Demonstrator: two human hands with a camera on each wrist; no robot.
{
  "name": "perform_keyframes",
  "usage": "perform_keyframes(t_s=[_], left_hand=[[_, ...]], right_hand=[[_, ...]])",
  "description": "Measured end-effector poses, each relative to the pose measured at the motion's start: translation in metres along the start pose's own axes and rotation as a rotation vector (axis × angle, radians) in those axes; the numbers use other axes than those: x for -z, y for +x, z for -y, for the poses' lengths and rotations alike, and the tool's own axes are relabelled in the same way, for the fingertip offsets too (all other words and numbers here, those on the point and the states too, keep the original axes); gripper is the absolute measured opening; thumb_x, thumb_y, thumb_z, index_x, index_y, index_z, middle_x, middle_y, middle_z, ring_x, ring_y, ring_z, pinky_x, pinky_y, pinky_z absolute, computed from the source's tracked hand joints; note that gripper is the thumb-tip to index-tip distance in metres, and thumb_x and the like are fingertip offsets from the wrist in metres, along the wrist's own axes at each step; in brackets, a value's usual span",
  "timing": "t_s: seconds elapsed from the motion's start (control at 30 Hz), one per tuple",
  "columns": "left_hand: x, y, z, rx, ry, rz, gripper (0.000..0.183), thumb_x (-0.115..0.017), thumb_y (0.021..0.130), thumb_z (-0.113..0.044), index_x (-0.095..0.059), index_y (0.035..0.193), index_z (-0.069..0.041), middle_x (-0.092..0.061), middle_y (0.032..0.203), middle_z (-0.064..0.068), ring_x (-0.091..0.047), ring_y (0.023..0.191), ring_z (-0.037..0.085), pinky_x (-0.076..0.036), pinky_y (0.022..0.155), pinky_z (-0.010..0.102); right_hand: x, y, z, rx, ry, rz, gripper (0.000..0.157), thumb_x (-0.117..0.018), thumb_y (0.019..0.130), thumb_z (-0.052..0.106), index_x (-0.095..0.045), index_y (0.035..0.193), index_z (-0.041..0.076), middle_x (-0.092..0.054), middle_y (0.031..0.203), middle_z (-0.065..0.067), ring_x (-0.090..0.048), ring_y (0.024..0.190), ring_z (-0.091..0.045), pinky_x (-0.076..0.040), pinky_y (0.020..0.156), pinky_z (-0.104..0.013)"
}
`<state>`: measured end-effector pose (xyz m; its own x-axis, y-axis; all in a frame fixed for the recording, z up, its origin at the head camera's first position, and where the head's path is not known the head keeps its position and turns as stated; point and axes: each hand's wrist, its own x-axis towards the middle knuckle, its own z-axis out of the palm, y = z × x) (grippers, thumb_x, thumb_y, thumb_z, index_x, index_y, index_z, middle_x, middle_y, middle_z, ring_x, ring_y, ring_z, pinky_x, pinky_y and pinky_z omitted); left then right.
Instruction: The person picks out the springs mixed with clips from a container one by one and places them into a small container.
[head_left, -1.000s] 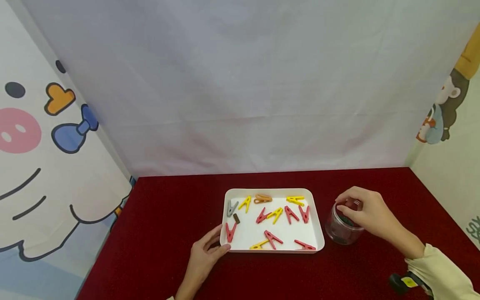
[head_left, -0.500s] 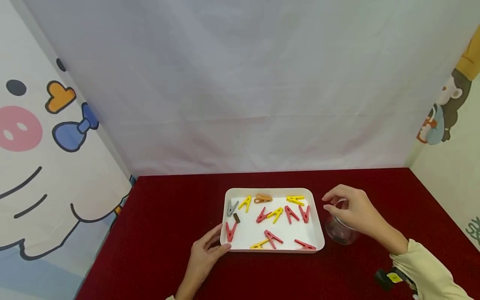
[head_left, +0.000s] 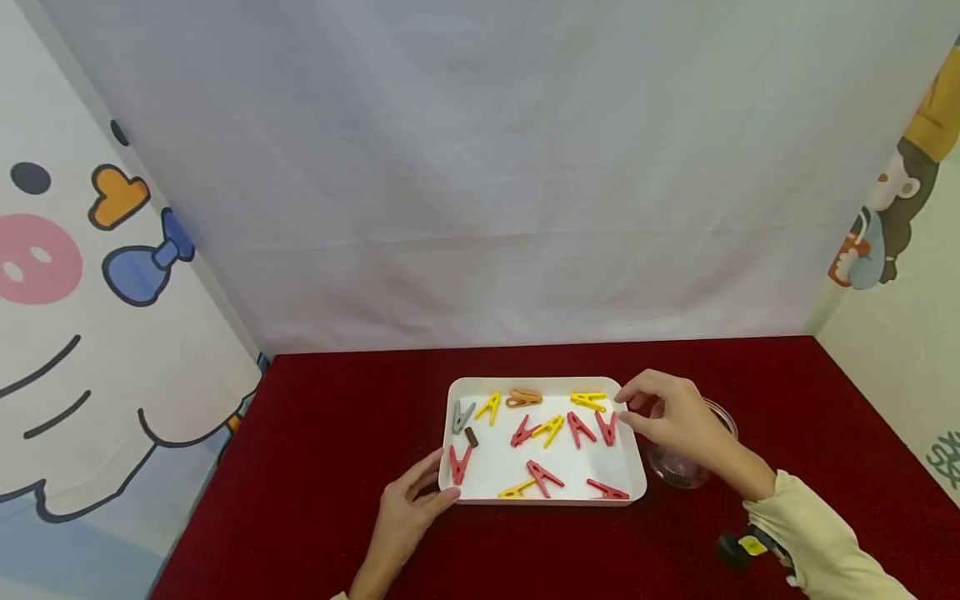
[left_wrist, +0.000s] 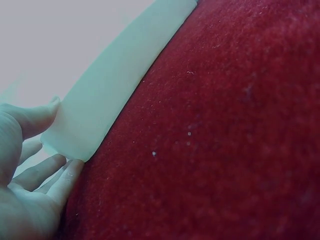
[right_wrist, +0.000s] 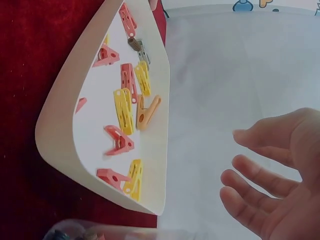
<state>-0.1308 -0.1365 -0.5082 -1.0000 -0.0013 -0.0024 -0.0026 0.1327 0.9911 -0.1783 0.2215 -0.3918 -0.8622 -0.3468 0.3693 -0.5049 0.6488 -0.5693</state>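
Note:
A shallow white tray (head_left: 487,467) holds several clothespins: red, yellow, grey and one orange clothespin (head_left: 523,398). My left hand (head_left: 405,508) holds the tray by its near left corner, thumb at the front wall and fingers round the side. Over the tray's right rim hovers my right hand (head_left: 675,417), fingers loosely bent with nothing between them. Nearest below its fingertips lie a red clothespin (head_left: 606,428) and a yellow clothespin (head_left: 588,400). The clear jar (head_left: 678,475) stands right of the tray, partly hidden behind my right hand and wrist.
A small brown ribbed piece (right_wrist: 134,44) lies in the tray beside the grey clothespin (right_wrist: 144,52). Dark and reddish things show inside the jar in the right wrist view. The dark red cloth (head_left: 337,433) covers the table, with a white curtain (head_left: 480,208) behind.
My right hand has moved left from the jar's mouth to above the tray's right rim, uncovering part of the jar. My left hand and the tray keep their places.

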Motion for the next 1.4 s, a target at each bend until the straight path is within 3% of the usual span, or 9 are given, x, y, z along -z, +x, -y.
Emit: perform_keyframes(t_s=[0.57,0.97,1.4], left_hand=[[-0.002,0.000,-0.002,0.010,-0.006,0.016,0.060,-0.079,0.078,-0.015,-0.055,0.133,-0.010,-0.055,0.130,0.015,-0.054,0.115,0.030,-0.051,0.083,0.028],[0.001,-0.001,-0.004,0.031,-0.018,0.013,0.060,-0.078,0.079,-0.015,-0.055,0.133,-0.011,-0.054,0.131,0.015,-0.053,0.116,0.029,-0.051,0.083,0.027],[0.001,-0.002,-0.002,0.022,-0.024,0.014,0.060,-0.078,0.078,-0.013,-0.055,0.133,-0.010,-0.054,0.131,0.015,-0.053,0.117,0.030,-0.050,0.083,0.027]], right_hand=[[-0.021,0.010,0.011,-0.030,0.094,0.060,0.017,-0.075,0.078,0.003,-0.070,0.092,0.010,-0.063,0.089,-0.001,-0.057,0.075,-0.013,-0.047,0.054,-0.025],[-0.040,0.022,0.013,-0.045,0.164,0.115,0.021,-0.076,0.076,0.000,-0.069,0.094,0.009,-0.063,0.093,-0.008,-0.059,0.079,-0.022,-0.049,0.050,-0.025],[-0.058,0.033,0.019,-0.025,0.182,0.136,0.022,-0.078,0.076,0.005,-0.069,0.095,0.011,-0.064,0.095,-0.005,-0.061,0.080,-0.020,-0.051,0.059,-0.027]])
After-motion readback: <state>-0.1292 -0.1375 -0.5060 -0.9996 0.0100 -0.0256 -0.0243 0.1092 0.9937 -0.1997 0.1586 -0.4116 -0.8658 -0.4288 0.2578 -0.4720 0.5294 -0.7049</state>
